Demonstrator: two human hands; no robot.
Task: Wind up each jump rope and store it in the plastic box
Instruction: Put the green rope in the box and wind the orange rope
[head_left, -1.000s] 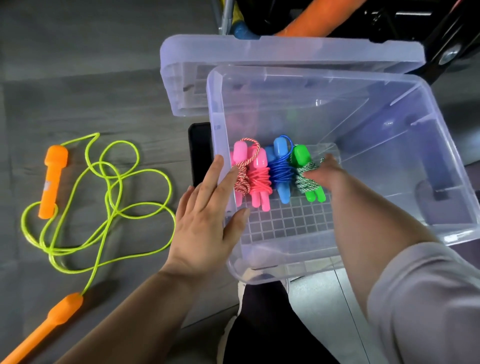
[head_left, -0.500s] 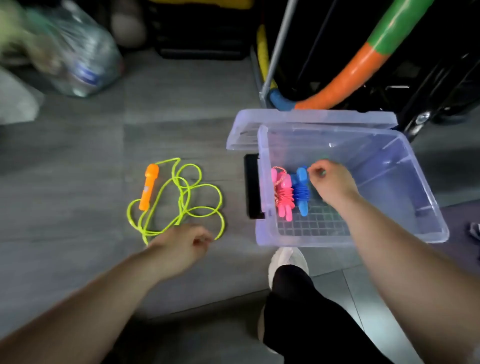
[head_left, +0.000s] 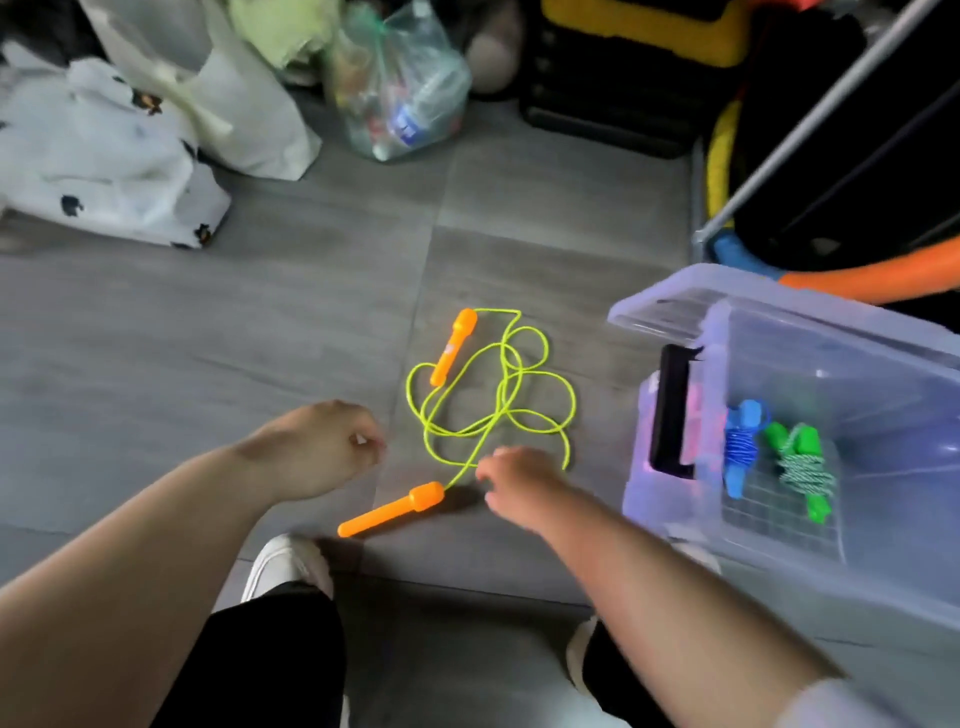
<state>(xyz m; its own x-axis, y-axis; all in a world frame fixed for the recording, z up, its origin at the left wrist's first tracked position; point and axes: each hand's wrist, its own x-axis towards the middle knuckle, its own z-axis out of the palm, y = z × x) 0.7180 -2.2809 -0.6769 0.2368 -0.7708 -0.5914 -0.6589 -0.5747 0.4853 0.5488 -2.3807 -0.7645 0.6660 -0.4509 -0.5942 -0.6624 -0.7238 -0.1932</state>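
The right hand (head_left: 519, 491) hovers low over the floor (head_left: 234, 338), fingers spread and pointing down, holding nothing that shows. Blur hides whether its fingertips touch the cord. Just to its left lies the near orange handle (head_left: 392, 509) of the loose jump rope. The handle's long axis runs from the person's side up toward this hand, with the collar end, where the cord comes out, closest to the fingers. The left hand (head_left: 317, 447) hangs beyond the handle on the other side, loosely curled and holding nothing. By my judgement the right hand is the nearer one to that collar end.

From the collar the yellow-green cord (head_left: 498, 400) runs away from the right hand in loose, overlapping loops, unwound. It ends at the far orange handle (head_left: 453, 345), which lies well beyond both hands.

To the right of the right hand stands the open plastic box (head_left: 675, 499), its lid (head_left: 670, 296) lying behind it. A dark flat object (head_left: 672, 410) stands at the wall facing the hand. Inside lie a wound blue rope (head_left: 740, 447) and, next to it, a wound green rope (head_left: 802, 467). A pink rope (head_left: 698, 410) shows only as a blur through the wall.
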